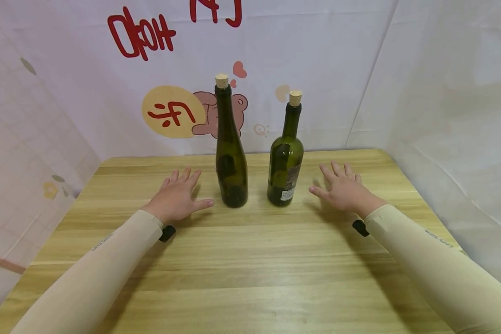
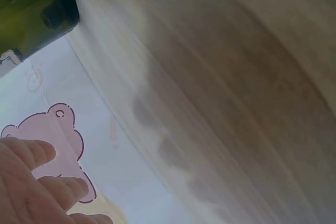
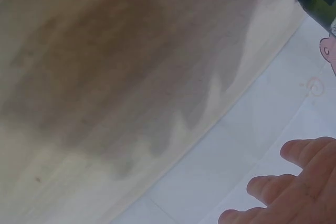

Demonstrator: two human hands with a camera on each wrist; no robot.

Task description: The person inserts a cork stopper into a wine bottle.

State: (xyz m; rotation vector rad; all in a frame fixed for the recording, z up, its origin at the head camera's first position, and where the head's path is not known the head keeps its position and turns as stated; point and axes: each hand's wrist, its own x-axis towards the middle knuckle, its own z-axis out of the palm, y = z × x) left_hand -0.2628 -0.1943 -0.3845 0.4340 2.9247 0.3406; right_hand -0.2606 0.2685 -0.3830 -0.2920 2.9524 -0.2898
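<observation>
Two green glass bottles stand upright near the back of the table. The taller, slimmer bottle (image 1: 231,162) is on the left, a cork (image 1: 221,81) in its mouth. To its right is a shorter wine bottle (image 1: 285,157) with a dark label and its own cork (image 1: 295,98). My left hand (image 1: 177,197) is spread palm down left of the tall bottle, thumb pointing at it and holding nothing. On the other side, my right hand (image 1: 340,189) spreads its fingers to the right of the wine bottle, apart from it. Both wrist views show extended fingers over the wood.
The wooden table (image 1: 250,269) has its back edge against a white cloth backdrop (image 1: 325,46) with red lettering and a pink cartoon bear (image 1: 208,123). Cloth also hangs along the left and right sides. Small black devices sit under both wrists.
</observation>
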